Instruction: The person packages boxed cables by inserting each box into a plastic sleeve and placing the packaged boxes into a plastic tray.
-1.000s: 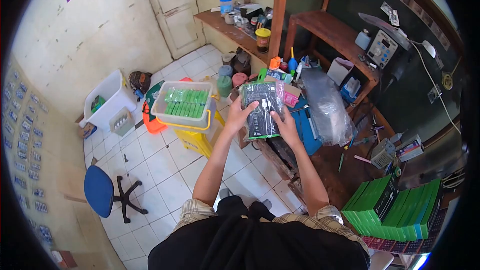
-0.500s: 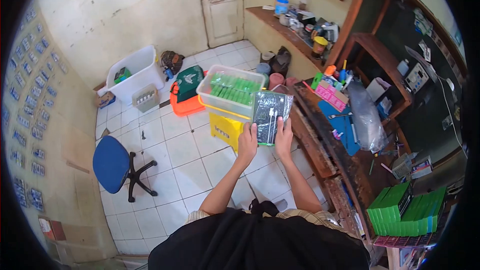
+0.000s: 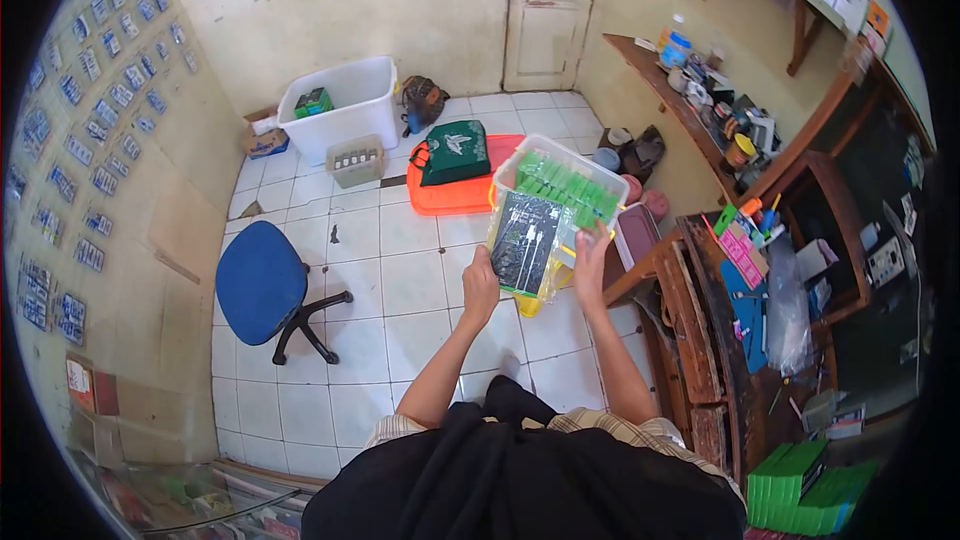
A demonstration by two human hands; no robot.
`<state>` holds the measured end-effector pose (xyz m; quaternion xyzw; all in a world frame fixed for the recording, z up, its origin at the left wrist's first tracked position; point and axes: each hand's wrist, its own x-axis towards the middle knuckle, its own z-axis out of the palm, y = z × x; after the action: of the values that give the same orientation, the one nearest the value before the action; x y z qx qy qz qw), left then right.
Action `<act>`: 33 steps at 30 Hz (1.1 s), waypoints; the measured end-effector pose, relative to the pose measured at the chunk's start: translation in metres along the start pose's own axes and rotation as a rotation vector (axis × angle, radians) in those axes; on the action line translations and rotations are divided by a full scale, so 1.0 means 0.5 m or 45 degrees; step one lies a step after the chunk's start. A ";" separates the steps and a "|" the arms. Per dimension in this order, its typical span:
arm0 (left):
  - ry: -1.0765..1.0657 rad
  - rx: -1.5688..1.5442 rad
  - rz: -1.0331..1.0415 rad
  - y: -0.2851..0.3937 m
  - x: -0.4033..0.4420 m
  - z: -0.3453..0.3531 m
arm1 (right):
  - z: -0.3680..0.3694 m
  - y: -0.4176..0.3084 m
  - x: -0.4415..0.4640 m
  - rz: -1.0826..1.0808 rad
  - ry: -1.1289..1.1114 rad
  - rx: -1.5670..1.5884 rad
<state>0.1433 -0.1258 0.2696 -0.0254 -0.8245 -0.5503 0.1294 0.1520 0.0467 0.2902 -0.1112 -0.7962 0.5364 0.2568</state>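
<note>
Currently the person's left hand grips the lower left edge of a flat black package, thumb up along its side. The package is in clear, shiny wrap, with white cables pictured on its face and a green strip along its bottom edge. It is tilted a little, out in front of the body, and from above it covers the near corner of a translucent bin packed with green packets; I can't tell whether the two touch.

The right hand is just beside the package's right side, fingers partly curled near the bin's near right part. Whether those fingers pinch the loose wrap or nothing at all, I can't tell.

Left of the bin, a dark green bag lies on an orange lid-like piece on the tiled floor. Farther left are a small clear tub and a big white tub. A blue office chair is nearer the person, and the cluttered workbench is on the right.
</note>
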 end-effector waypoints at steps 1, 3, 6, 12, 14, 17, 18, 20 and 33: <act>0.024 -0.019 0.041 -0.004 0.017 -0.006 | 0.013 0.001 0.036 -0.082 -0.024 0.114; 0.002 -0.033 0.082 -0.019 0.057 -0.008 | 0.040 -0.008 0.099 -0.167 -0.047 0.240; -0.090 -0.077 0.164 -0.027 0.134 0.001 | 0.064 -0.032 0.184 -0.114 -0.443 0.647; -0.244 0.000 0.211 -0.071 0.289 0.036 | 0.069 -0.033 0.301 0.163 -0.892 0.476; -0.229 0.053 0.271 -0.081 0.331 0.046 | 0.078 -0.020 0.334 0.137 -0.968 0.325; -0.200 0.093 0.304 -0.115 0.381 0.081 | 0.091 -0.004 0.372 0.215 -0.996 0.308; -0.221 0.088 0.284 -0.119 0.388 0.092 | 0.094 0.000 0.377 0.244 -0.993 0.302; -0.243 0.107 0.196 -0.122 0.421 0.124 | 0.103 0.003 0.399 0.144 -0.810 0.214; -0.680 -0.234 -0.361 -0.310 0.633 0.391 | 0.195 0.155 0.436 0.164 0.264 -0.389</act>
<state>-0.2268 -0.0397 0.1360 -0.0654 -0.7714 -0.6090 -0.1726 -0.0910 0.0984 0.2542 -0.2542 -0.8289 0.4103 0.2827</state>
